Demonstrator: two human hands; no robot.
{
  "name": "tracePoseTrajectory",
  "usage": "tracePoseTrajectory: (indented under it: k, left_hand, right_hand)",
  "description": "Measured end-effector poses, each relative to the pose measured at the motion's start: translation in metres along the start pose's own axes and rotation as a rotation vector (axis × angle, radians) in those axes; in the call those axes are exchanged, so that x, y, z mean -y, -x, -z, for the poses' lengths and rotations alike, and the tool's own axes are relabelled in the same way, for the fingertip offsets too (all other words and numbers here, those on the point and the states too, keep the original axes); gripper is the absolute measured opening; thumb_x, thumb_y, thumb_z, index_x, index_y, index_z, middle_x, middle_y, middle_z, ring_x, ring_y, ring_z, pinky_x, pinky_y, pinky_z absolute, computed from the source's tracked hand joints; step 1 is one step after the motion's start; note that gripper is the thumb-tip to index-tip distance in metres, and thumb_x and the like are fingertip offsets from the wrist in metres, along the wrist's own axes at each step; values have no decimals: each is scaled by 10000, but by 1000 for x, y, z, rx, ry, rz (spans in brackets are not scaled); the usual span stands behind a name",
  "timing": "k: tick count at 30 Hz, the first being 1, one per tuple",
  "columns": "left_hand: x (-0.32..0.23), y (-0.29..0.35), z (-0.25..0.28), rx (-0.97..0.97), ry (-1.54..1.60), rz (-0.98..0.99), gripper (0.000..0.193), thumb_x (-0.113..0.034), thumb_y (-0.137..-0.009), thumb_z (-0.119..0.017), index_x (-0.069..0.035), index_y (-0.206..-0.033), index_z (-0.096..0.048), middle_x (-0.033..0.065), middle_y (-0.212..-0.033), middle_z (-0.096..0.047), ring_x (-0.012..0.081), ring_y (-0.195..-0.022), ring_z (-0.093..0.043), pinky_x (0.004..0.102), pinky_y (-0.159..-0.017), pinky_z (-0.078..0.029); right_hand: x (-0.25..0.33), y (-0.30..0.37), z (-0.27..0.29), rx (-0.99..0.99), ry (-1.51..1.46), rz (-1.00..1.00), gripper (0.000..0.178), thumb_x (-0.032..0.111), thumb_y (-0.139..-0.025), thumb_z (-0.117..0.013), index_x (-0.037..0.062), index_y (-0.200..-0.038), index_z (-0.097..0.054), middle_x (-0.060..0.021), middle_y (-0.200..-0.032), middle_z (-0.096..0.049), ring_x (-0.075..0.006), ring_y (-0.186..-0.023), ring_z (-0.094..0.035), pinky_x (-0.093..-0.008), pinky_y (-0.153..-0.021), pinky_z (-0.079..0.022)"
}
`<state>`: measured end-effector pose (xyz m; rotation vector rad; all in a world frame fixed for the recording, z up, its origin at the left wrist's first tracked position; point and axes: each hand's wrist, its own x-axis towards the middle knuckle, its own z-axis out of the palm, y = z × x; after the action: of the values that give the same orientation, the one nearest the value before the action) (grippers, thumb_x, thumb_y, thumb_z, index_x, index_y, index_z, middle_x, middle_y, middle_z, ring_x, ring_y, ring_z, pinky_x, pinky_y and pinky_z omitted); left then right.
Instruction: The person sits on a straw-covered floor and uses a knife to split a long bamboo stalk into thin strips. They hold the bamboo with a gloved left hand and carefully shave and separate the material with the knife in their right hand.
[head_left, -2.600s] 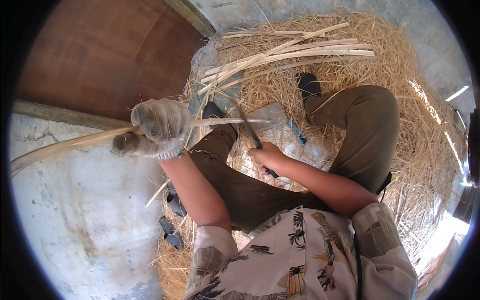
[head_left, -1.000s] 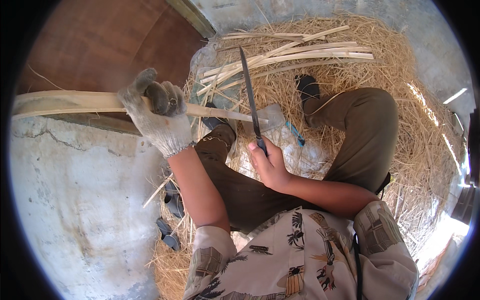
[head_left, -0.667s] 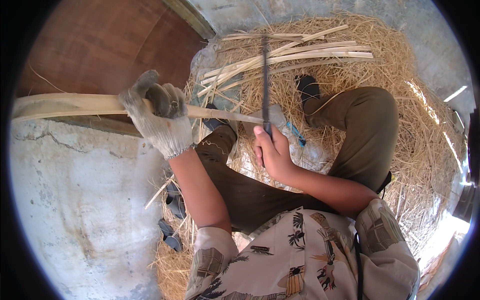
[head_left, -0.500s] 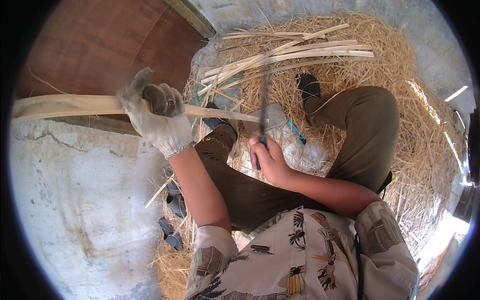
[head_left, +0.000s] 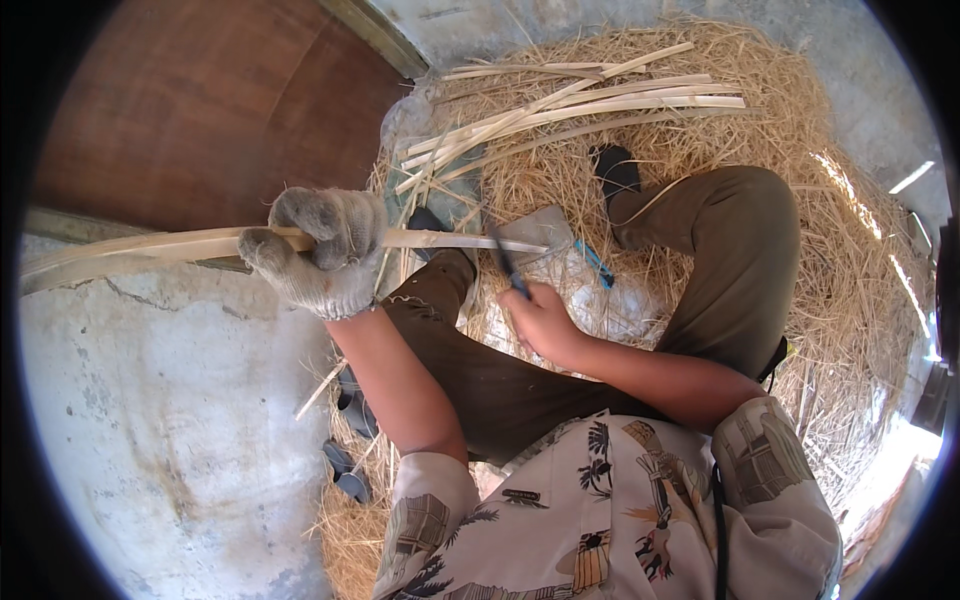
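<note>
My left hand (head_left: 325, 250), in a whitish work glove with grey fingers, is closed around a long pale bamboo strip (head_left: 150, 248). The strip runs from the left rim across to a thin tip above a flat grey slab (head_left: 545, 228). My bare right hand (head_left: 545, 318) grips the dark handle of a knife (head_left: 506, 262). The dark blade, slightly smeared by motion, points up and to the left and lies close to the strip near its tip; I cannot tell whether they touch.
Split bamboo strips (head_left: 600, 100) lie on a bed of thin shavings (head_left: 720, 140) at the far side. A blue cutter (head_left: 594, 264) rests right of the slab. Dark sandals (head_left: 345, 470) lie at lower left, beside a pale wall (head_left: 170, 400). A brown board (head_left: 220, 110) stands at upper left.
My left hand has turned over on the strip, its thumb now lower left. The strip's left part sits lower. The knife has tilted from upright to the left.
</note>
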<state>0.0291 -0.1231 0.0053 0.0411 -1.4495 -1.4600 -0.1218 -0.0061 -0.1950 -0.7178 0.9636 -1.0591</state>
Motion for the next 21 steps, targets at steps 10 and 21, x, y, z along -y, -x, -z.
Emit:
tracePoseTrajectory:
  k: [10,21]
  left_hand:
    - [-2,5,1,-58,30,-10,646,-702,-838,-612,-66,-725,-610,-49,-465,-356,110,-403,-305,293,-421,-236]
    - [-5,7,7,-44,6,-25,627,-689,-830,-637,-65,-846,-681,-48,-480,-385,108,-423,-316,292,-424,-230]
  right_hand:
    - [46,16,-18,-148,-66,236,321,246,-973,-559,43,-726,-529,7,-561,-461,-83,-521,-442,-311,-483,-356]
    - [45,14,-14,-19,-37,-48,317,263,-929,-589,23,-725,-554,-28,-521,-479,-144,-383,-468,-334,-382,-375]
